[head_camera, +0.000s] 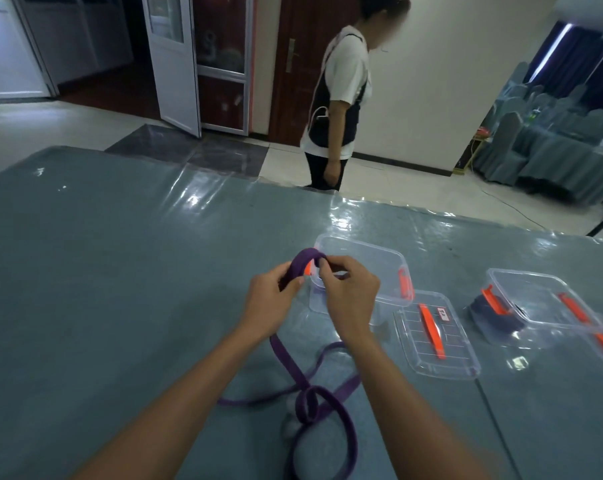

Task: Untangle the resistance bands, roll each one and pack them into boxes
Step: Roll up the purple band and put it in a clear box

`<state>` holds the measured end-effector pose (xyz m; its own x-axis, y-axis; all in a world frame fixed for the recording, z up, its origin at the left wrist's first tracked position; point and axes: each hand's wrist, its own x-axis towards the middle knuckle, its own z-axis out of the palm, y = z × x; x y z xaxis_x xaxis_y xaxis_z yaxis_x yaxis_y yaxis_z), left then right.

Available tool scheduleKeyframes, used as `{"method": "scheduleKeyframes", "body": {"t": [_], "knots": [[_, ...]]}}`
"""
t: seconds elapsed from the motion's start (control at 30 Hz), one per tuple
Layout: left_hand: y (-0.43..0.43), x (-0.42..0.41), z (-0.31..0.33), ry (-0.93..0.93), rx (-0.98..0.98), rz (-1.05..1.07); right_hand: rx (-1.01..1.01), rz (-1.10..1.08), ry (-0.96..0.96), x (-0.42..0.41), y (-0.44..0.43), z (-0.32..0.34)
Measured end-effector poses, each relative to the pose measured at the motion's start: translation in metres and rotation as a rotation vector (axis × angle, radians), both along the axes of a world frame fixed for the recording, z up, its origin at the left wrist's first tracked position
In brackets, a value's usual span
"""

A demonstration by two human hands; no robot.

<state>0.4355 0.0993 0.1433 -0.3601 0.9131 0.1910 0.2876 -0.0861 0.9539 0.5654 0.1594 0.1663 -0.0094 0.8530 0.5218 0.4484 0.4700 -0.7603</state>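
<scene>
Purple resistance band (302,261) arches between both hands, just in front of an open clear box (373,252). The left hand (269,299) pinches one side of the arch, and the right hand (350,292) pinches the other with curled fingers. The rest trails onto the tabletop (120,271) in crossed loops. A lid (435,336) lies beside the box, and a second box (542,296) holds a dark rolled band (494,315).

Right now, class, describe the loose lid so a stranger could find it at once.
On the right half of the grey-blue table stand two clear boxes. The loose lid lies between the open box and the far-right box with a dark band, nearer the viewer. It alone lies flat, bearing an orange strip and a white label.
</scene>
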Motion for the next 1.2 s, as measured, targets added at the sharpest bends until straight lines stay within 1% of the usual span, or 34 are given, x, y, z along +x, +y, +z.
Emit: {"method": "scheduleKeyframes", "body": {"t": [0.07,0.13,0.27,0.33,0.37,0.4,0.47,0.5,0.6,0.67,0.7,0.73,0.77,0.8,0.83,0.87,0.93,0.97,1.0,1.07,1.13,1.2], "knots": [[0.001,0.006,-0.002,-0.044,0.010,0.010,-0.248,-0.006,0.255,-0.011,-0.016,0.005],[0.002,0.009,-0.007,-0.051,0.008,0.036,-0.410,-0.013,0.406,-0.018,-0.024,0.006],[0.001,0.010,-0.011,-0.033,0.020,0.074,-0.649,0.020,0.589,-0.025,-0.029,0.003],[0.001,0.008,-0.011,-0.008,0.016,0.095,-0.718,0.037,0.637,-0.025,-0.031,0.001],[0.001,0.007,-0.011,0.029,0.019,0.112,-0.740,0.058,0.631,-0.024,-0.030,0.001],[0.000,0.004,-0.010,0.075,0.022,0.129,-0.755,0.090,0.592,-0.023,-0.029,0.001],[-0.001,-0.006,-0.010,0.149,0.014,0.123,-0.716,0.178,0.417,-0.016,-0.024,0.004],[-0.002,-0.012,-0.010,0.192,-0.002,0.091,-0.634,0.219,0.277,-0.012,-0.021,0.008],[-0.004,-0.032,-0.002,0.351,-0.107,-0.087,-0.304,0.318,-0.244,0.003,-0.008,0.019],[-0.007,-0.040,0.011,0.477,-0.181,-0.205,-0.184,0.468,-0.563,0.009,0.002,0.028],[-0.007,-0.042,0.017,0.538,-0.210,-0.249,-0.154,0.529,-0.682,0.011,0.004,0.031],[-0.007,-0.043,0.023,0.581,-0.237,-0.279,-0.150,0.557,-0.741,0.011,0.005,0.034],[-0.008,-0.044,0.027,0.614,-0.246,-0.298,-0.169,0.558,-0.732,0.011,0.005,0.037],[-0.008,-0.044,0.030,0.624,-0.238,-0.301,-0.210,0.545,-0.662,0.012,0.004,0.038],[-0.008,-0.044,0.030,0.569,-0.207,-0.294,-0.272,0.530,-0.540,0.012,0.003,0.040],[-0.008,-0.043,0.030,0.435,-0.155,-0.278,-0.351,0.528,-0.374,0.013,0.001,0.042],[-0.010,-0.038,0.028,0.086,-0.036,-0.231,-0.510,0.558,-0.002,0.016,-0.002,0.042],[-0.011,-0.035,0.027,-0.047,0.011,-0.200,-0.579,0.571,0.158,0.016,-0.003,0.040],[-0.011,-0.031,0.025,-0.130,0.049,-0.166,-0.639,0.577,0.284,0.015,-0.004,0.037],[-0.012,-0.022,0.021,-0.253,0.091,-0.125,-0.733,0.580,0.465,0.013,-0.006,0.029],[-0.013,-0.017,0.020,-0.342,0.100,-0.124,-0.797,0.583,0.590,0.009,-0.011,0.020],[-0.013,-0.016,0.019,-0.333,0.095,-0.119,-0.832,0.580,0.660,0.008,-0.017,0.013]]}}
